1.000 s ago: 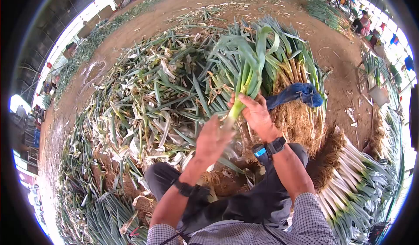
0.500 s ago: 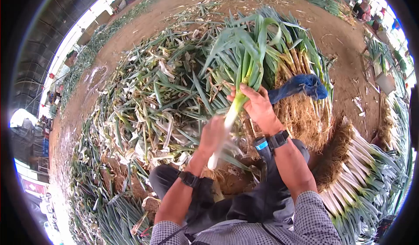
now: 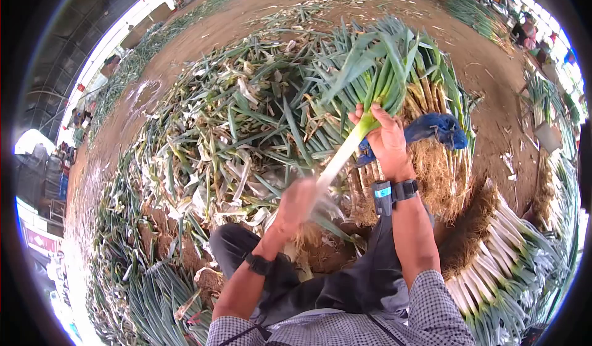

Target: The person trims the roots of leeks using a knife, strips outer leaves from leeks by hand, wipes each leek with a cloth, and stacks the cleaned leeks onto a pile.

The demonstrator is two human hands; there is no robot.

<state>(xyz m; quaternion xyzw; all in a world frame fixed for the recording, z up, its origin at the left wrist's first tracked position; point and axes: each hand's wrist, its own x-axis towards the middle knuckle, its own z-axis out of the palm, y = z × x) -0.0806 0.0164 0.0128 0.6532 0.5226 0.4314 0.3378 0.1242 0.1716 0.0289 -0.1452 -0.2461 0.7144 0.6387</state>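
Leek [image 3: 343,156] slants, leaves uppermost, between the parted hands, the right hand [image 3: 386,133] clamped around its neck, presumably to keep it steady, while whether the blurred left hand [image 3: 297,205] grips its lower end cannot be told.

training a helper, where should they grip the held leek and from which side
Probably the leek's neck, where pale stalk meets fanning leaves, from the right, as the right hand does: the stalk slants down-left, leaving its length clear for the left hand.
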